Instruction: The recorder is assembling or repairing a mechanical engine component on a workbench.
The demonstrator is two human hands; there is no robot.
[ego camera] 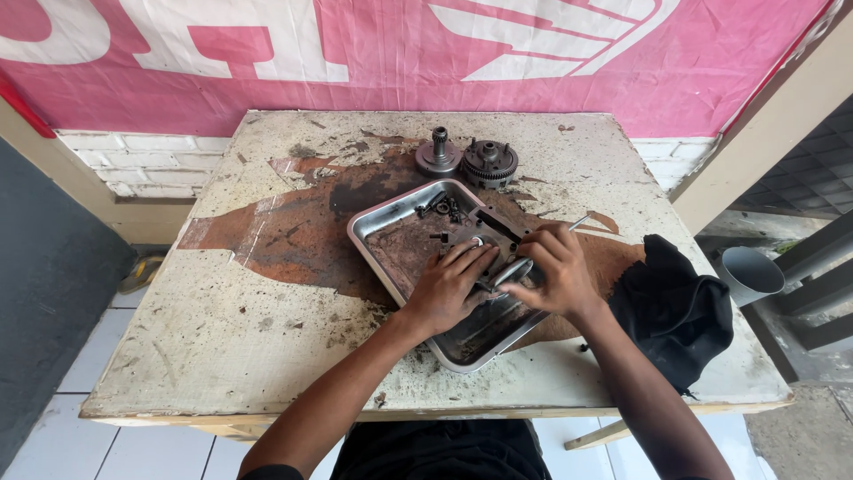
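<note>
Metal tray (373, 233) on the stained table (222, 302) is holding the dark part (498, 233); your left hand (449, 286) is pressing flat on it, while your right hand (553, 271) is gripping a silver tool (514, 271).

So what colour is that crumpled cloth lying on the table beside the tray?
Black; the crumpled cloth shows best in the head view, right of the metal tray.

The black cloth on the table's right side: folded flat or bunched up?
Bunched up. The black cloth lies in a crumpled heap with irregular folds, right of the metal tray, apart from both hands.
</note>
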